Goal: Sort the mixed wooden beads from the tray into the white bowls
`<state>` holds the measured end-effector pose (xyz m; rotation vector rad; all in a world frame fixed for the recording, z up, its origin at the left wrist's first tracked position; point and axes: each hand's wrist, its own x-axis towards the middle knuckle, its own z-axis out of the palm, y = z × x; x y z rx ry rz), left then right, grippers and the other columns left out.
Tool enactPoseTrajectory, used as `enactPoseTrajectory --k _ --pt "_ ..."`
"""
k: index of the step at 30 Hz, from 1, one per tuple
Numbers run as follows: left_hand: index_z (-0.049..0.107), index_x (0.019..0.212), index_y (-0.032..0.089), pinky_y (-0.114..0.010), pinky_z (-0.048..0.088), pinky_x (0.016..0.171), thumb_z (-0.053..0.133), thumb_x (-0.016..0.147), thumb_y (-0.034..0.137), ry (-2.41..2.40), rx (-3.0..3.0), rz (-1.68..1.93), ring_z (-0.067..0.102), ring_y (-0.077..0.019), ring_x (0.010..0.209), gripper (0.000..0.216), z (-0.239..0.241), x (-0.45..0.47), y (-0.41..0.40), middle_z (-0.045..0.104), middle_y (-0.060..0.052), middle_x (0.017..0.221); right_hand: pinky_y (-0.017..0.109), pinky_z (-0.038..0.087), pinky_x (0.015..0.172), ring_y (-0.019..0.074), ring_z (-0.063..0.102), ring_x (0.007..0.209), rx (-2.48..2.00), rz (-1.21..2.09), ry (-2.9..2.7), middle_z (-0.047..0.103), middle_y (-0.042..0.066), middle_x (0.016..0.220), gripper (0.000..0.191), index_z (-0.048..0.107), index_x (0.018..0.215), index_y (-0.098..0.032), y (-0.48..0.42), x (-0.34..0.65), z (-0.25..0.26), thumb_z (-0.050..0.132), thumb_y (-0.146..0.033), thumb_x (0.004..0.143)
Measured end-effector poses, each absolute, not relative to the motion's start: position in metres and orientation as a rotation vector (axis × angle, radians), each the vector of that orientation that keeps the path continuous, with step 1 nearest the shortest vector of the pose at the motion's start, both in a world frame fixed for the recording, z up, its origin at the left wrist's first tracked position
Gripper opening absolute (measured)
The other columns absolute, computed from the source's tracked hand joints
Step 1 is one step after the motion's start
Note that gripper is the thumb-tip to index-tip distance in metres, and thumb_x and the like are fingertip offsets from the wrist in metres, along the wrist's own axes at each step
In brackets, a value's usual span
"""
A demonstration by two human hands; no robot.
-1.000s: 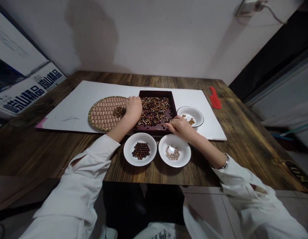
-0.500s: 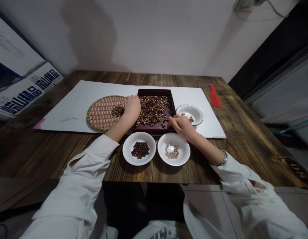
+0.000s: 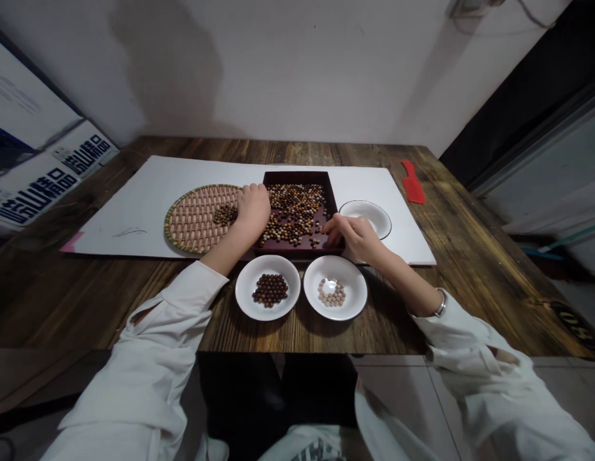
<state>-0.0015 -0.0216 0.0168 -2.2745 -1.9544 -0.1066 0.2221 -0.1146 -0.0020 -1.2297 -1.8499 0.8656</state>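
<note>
As the left hand (image 3: pixel 253 208) curls over one side of a dark tray (image 3: pixel 297 177) of mixed beads (image 3: pixel 297 200) and the right hand (image 3: pixel 353 234) over its near right corner, how far either grip is closed, or on what, cannot be told. Light, single-bead pinches should avoid scattering neighbours. A woven basket (image 3: pixel 191 218) crowds the left hand; the right partly hides a white bowl (image 3: pixel 383 221).

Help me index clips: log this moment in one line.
left hand: tray, left edge; right hand: tray, near right corner; mixed beads: tray
</note>
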Motion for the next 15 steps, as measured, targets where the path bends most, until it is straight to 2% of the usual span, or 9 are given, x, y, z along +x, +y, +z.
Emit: enactPoseTrajectory --k 9,12,15 --pt "0.055 0.125 -0.003 -0.042 0.042 0.103 0.017 0.096 0.005 -1.961 -2.288 -0.089 0.053 -0.0350 0.125 0.048 0.0189 -0.0011 -0.0235 0.060 -0.027 0.127 0.033 0.052 0.060 0.0187 0.064 0.058 -1.150 1.095 -1.742 0.068 0.008 0.065 0.063 0.069 0.087 -0.017 -0.1114 0.2262 0.0037 0.035 -0.071 0.095" --pt "0.054 0.125 -0.003 -0.043 0.042 0.102 0.017 0.096 0.005 -1.962 -2.301 -0.086 0.053 -0.0355 0.125 0.048 0.0192 -0.0011 -0.0239 0.059 -0.028 0.127 0.035 0.052 0.066 0.0202 0.065 0.063 -1.197 0.977 -1.886 0.069 0.009 0.069 0.062 0.069 0.090 -0.017 -0.1126 0.2275 0.0063 0.028 -0.062 0.101" --pt "0.054 0.126 -0.003 -0.043 0.041 0.103 0.017 0.096 0.005 -1.968 -2.294 -0.085 0.053 -0.0349 0.125 0.048 0.0192 -0.0010 -0.0236 0.059 -0.028 0.128 0.037 0.048 0.076 0.0215 0.064 0.075 -1.222 0.640 -2.228 0.071 0.011 0.080 0.055 0.070 0.089 -0.016 -0.1140 0.2243 0.0065 0.027 -0.047 0.105"
